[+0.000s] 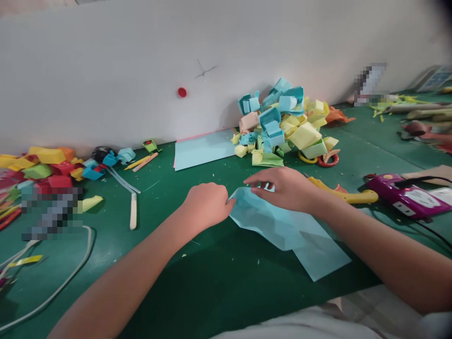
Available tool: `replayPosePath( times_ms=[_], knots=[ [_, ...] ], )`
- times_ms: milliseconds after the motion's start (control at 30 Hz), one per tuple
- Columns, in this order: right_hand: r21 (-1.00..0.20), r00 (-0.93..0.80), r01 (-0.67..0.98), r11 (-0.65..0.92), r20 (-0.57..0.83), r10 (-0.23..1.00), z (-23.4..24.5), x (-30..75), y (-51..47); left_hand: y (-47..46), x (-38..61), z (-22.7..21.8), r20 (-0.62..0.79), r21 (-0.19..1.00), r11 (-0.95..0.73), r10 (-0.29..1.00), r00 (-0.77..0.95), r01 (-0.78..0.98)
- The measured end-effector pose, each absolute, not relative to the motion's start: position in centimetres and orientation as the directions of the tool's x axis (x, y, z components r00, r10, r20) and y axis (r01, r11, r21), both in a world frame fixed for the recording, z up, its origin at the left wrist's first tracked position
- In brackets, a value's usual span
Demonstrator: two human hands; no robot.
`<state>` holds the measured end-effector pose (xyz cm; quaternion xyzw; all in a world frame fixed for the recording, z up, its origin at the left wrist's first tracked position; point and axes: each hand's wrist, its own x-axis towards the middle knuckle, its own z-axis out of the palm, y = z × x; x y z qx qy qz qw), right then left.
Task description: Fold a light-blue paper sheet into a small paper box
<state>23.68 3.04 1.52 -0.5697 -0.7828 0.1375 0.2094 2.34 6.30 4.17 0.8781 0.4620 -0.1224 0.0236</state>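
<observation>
A light blue sheet of paper [282, 226] lies partly lifted and bent on the green table, its far right corner flat. My left hand [210, 202] is closed, with its thumb and fingers pinching the sheet's left end. Above the sheet's upper edge is my right hand [284, 188], its fingers stretched out and apart. Whether those fingertips touch the paper I cannot tell. Beyond my right hand, a heap of folded paper pieces [275, 125] in blue, yellow and pink leans against the white wall.
Flat blue paper [205, 148] lies at the wall. A yellow-handled glue gun [353, 195], red-handled scissors [328, 159] and a purple power strip [406, 195] are on the right. Colourful folded pieces [49, 165], a cutter-like stick [133, 212] and a white cable [86, 249] occupy the left.
</observation>
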Motion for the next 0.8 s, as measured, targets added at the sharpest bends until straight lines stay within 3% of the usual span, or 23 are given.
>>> replayPosePath(
  times_ms=[167,300,400,500,600,800],
  knots=[
    [-0.500,-0.278,0.816,0.291,0.102,0.955,1.6,24.1,2.7,5.3,0.0,4.9,-0.264,-0.005,-0.497,0.838,0.478,0.868],
    [-0.466,-0.334,0.809,0.359,0.138,0.932,0.7,24.1,2.1,4.5,-2.8,4.4,-0.230,0.307,-0.428,0.833,0.502,0.850],
    [-0.301,-0.427,0.806,0.509,0.300,0.853,0.1,23.5,1.7,3.7,-4.5,3.0,-0.146,0.474,-0.471,0.791,0.594,0.744],
    [-0.098,-0.541,0.793,0.601,0.337,0.770,-0.4,22.7,1.4,3.1,-5.1,1.3,-0.028,0.471,-0.573,0.750,0.661,0.671],
    [0.054,-0.629,0.759,0.649,0.314,0.711,-1.2,22.1,1.3,3.2,-4.6,0.0,0.003,0.436,-0.641,0.703,0.711,0.632],
    [0.173,-0.691,0.718,0.675,0.297,0.659,-2.1,21.9,1.2,3.9,-3.8,-1.2,0.068,0.436,-0.672,0.688,0.723,0.598]
  ],
)
